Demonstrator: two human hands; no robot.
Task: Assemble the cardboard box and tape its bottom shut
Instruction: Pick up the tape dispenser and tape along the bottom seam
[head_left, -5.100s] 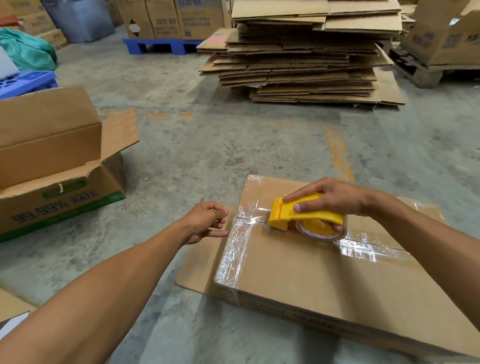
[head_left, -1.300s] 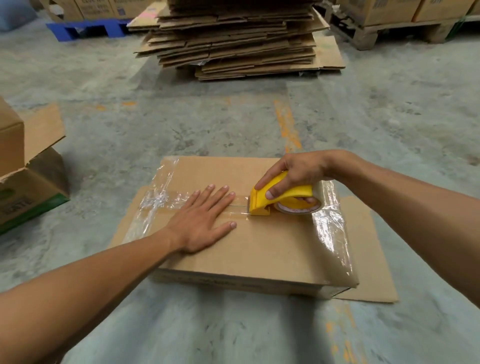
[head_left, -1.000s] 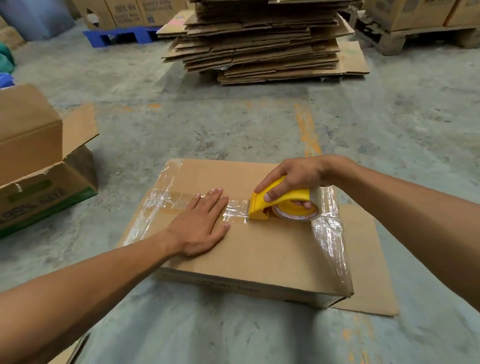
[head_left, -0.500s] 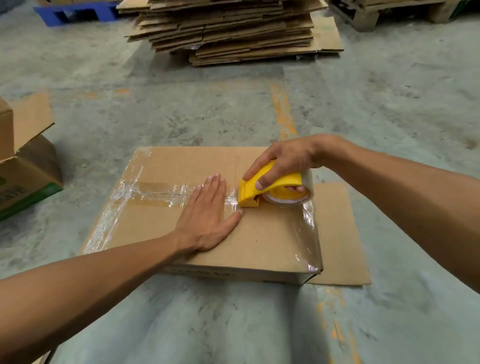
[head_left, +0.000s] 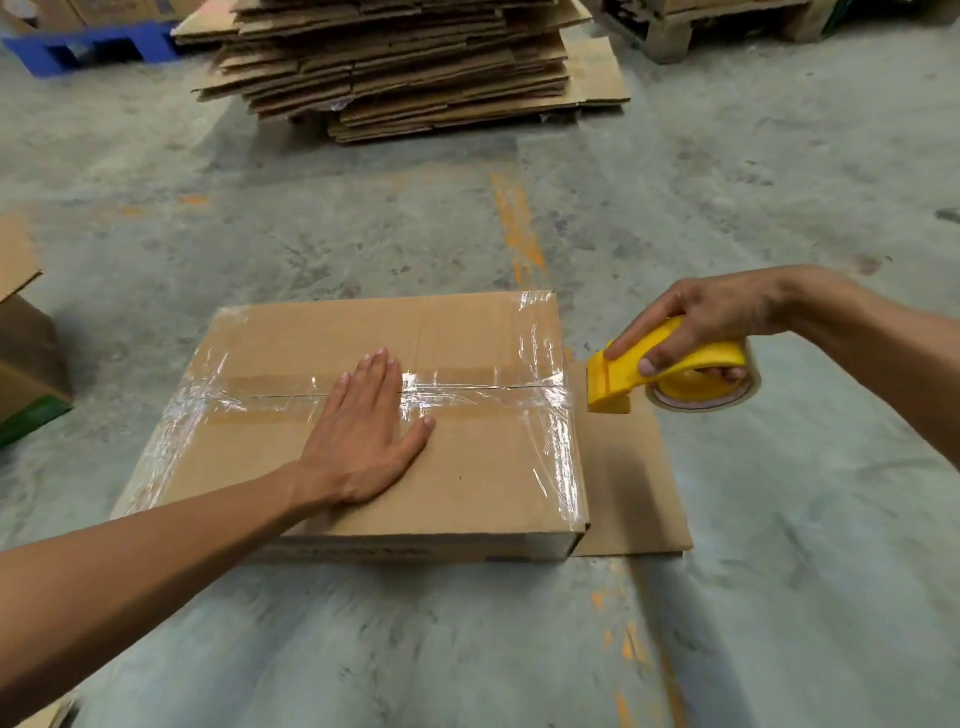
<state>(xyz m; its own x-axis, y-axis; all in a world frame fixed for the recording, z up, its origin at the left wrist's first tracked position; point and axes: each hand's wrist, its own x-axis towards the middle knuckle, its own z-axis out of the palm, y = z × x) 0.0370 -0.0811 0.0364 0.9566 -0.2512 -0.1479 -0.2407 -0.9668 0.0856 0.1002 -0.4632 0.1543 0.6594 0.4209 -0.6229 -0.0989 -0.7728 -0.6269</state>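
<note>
**Taped box, dispenser off its right edge**

Centre of the frame: cardboard box (head_left: 467, 467) lying bottom-up on the concrete floor (head_left: 363, 234), flaps closed. Clear tape (head_left: 483, 389) running along the centre seam from left edge to right edge, with further strips down both short edges, wrinkled and shiny. Flat on the box top, just left of middle: left hand (head_left: 363, 431), fingers straight and together, thumb spread, palm pressing over the seam. At right of centre, beyond the box's right edge: right hand (head_left: 711, 322) wrapped around a yellow tape dispenser (head_left: 670, 374), index finger stretched along its top, other fingers curled under into the roll. Dispenser clear of the box top, held above a loose cardboard sheet (head_left: 634, 493) that sticks out from under the box at right.

Upper centre: stack of flattened cartons (head_left: 405, 67). Upper left corner: blue pallet (head_left: 93, 47). Left edge: part of another open box (head_left: 26, 364) with a green stripe. Upper right: wooden pallet (head_left: 727, 21).
</note>
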